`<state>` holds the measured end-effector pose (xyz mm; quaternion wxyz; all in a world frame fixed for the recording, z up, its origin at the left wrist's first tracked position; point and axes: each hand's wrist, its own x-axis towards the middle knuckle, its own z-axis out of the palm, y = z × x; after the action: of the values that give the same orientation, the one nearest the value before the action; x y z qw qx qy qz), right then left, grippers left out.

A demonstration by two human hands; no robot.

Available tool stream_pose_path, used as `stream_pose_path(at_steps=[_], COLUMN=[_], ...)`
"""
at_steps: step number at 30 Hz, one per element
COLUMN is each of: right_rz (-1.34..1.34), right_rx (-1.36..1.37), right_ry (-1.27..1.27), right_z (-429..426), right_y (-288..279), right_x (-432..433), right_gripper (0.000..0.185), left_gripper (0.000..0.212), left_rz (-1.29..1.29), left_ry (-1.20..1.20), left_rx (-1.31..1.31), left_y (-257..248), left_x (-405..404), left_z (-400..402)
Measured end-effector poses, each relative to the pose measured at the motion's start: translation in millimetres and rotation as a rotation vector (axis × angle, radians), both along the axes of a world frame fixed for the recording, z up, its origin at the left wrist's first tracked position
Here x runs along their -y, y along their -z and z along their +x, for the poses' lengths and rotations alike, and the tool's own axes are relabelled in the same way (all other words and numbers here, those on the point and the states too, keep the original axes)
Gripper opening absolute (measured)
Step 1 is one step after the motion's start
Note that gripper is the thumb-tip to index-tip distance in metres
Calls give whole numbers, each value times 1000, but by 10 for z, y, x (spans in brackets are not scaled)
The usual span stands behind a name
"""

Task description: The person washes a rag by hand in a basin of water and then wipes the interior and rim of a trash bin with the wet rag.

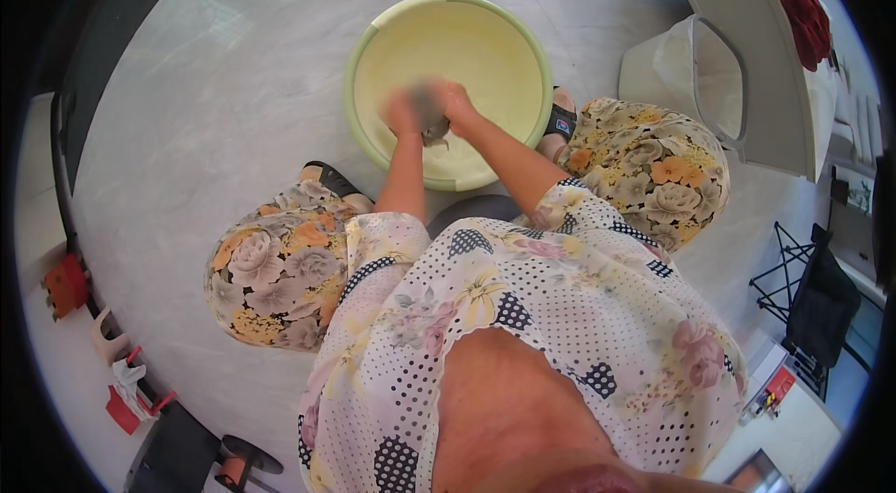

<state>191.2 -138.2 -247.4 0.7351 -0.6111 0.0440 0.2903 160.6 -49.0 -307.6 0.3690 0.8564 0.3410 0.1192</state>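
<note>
A round pale-yellow plastic basin (498,77) with a green and cream rim sits on the floor between my feet. Inside its outline, my left hand (400,113) and my right hand (458,105) are close together, both blurred. They grip a bunched dark grey item (435,132), seemingly a cloth, from either side. Its lower end hangs crumpled below my fingers; the upper part is too blurred to make out. Whether water lies in the basin I cannot tell.
My floral-covered knees (280,262) flank the basin. At the right stand a white bin (658,66), a pale panel (759,38) with dark red cloth (798,14) by its top, and a black folding chair (819,304). A black chair (175,447) stands lower left.
</note>
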Motion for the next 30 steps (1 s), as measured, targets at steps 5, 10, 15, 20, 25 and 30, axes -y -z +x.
stream_pose_path(at_steps=[5, 10, 15, 20, 25, 30], right_rz=[-367, -339, -442, -429, -181, -138], right_rx=[403, 338, 410, 426, 475, 513], right_ry=[118, 348, 461, 571, 572, 606], right_z=[714, 757, 809, 880, 867, 878], right_y=[-102, -277, -357, -292, -434, -646], right_x=[263, 359, 435, 435, 330, 260], right_gripper=[31, 20, 15, 16, 19, 20], left_gripper=[22, 25, 21, 18, 20, 19], left_rz=[-597, -397, -362, -353, -421, -484], left_ry=[-420, -322, -331, -350, -389, -370], left_rx=[214, 572, 592, 542, 603, 689], left_y=[-922, -1245, -1114, -865, -1059, -1130], left_x=[-99, -241, -224, -180, -249, -303], left_z=[273, 298, 311, 248, 328, 381])
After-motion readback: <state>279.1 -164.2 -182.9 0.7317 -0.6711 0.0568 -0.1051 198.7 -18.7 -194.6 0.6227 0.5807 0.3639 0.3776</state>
